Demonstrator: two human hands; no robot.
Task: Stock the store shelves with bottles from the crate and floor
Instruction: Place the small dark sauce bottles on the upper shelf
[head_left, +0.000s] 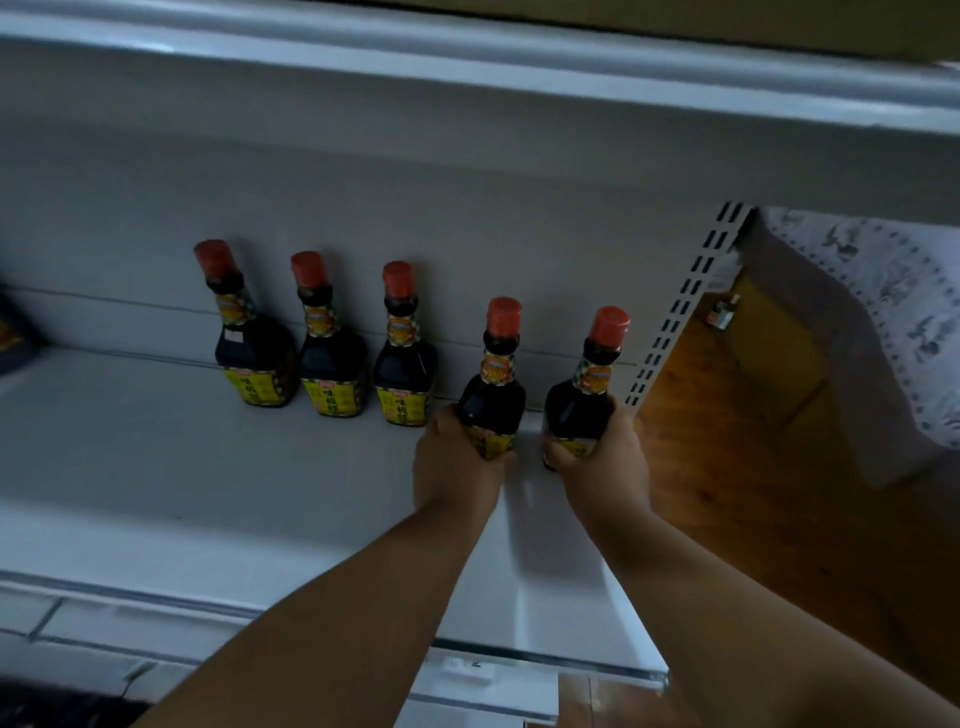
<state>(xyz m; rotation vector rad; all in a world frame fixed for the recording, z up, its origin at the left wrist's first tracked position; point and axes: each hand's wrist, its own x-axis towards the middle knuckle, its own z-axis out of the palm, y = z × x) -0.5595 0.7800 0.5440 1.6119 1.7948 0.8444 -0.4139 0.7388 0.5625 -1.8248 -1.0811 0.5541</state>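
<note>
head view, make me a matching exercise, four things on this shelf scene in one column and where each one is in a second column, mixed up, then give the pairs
Things
1. left hand
2. right hand
3. leftmost bottle
4. slotted upright

Places
A. at the right end of the shelf, beside the wooden floor
B. grips the bottle nearest the shelf's right end
C. stands at the back wall, first of a row of three
D. grips the bottle next to the row of three

Pairs: 1-D, 2-B, 3-C, 4-A
</note>
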